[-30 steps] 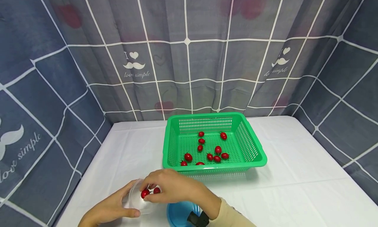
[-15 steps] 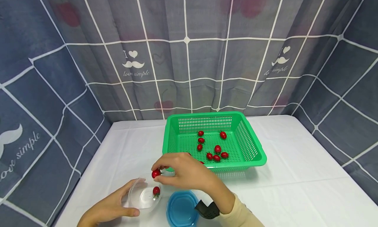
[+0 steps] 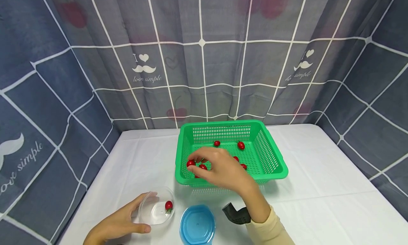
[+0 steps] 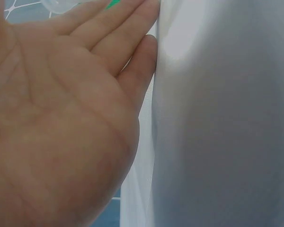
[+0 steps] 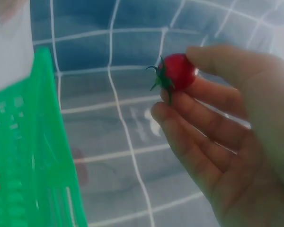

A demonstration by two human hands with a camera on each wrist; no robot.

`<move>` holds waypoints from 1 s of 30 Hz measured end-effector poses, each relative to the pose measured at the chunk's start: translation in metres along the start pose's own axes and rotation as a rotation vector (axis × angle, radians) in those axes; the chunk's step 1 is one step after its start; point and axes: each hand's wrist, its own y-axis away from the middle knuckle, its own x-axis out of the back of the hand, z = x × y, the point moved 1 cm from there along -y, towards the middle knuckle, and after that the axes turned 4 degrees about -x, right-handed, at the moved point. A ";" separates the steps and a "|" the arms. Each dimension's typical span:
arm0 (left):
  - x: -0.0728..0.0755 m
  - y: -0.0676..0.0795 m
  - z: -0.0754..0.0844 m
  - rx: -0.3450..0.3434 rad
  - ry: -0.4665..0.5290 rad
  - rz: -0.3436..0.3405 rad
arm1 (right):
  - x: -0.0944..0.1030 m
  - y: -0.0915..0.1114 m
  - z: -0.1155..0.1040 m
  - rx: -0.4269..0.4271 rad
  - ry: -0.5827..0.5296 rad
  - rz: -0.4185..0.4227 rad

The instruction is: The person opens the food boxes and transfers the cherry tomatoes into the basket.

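Observation:
My right hand (image 3: 223, 170) pinches a red cherry tomato (image 3: 190, 163) between thumb and fingers, over the left side of the green basket (image 3: 275, 172). The tomato (image 5: 181, 71) shows its green stem leaves in the right wrist view. On the table, my left hand (image 3: 118, 222) holds a small clear plastic tub (image 3: 156, 216) between thumb and fingers. One cherry tomato (image 3: 169, 205) lies inside the tub. More tomatoes sit in the basket, some hidden behind my right hand. The left wrist view shows the palm (image 4: 61, 118) and only a bit of the tub (image 4: 59, 4).
A blue lid (image 3: 197, 224) lies on the white tablecloth (image 3: 322, 188), right of the tub. Grey-blue checked curtains (image 3: 223, 67) enclose the table at the back and both sides. A black strap piece (image 3: 236, 215) hangs at my right wrist.
My right hand has taken one cherry tomato out of the tub and carried it up and rightward over the basket. Another tomato stays in the tub; my left hand keeps its place.

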 end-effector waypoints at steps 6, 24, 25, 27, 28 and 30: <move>0.000 0.001 0.000 0.005 -0.006 0.008 | 0.016 0.004 0.016 -0.046 0.012 0.079; 0.001 0.000 0.002 0.002 0.012 -0.004 | 0.036 0.010 0.057 -0.305 0.194 0.121; 0.001 0.000 0.002 0.003 0.010 -0.003 | 0.037 0.011 0.059 -0.316 0.201 0.124; 0.001 0.001 0.001 0.007 0.008 -0.003 | 0.038 0.012 0.062 -0.336 0.213 0.128; 0.001 0.001 0.001 0.008 0.008 -0.003 | 0.039 0.012 0.063 -0.345 0.219 0.128; 0.000 0.000 0.001 0.012 0.008 -0.003 | 0.040 0.013 0.065 -0.362 0.224 0.123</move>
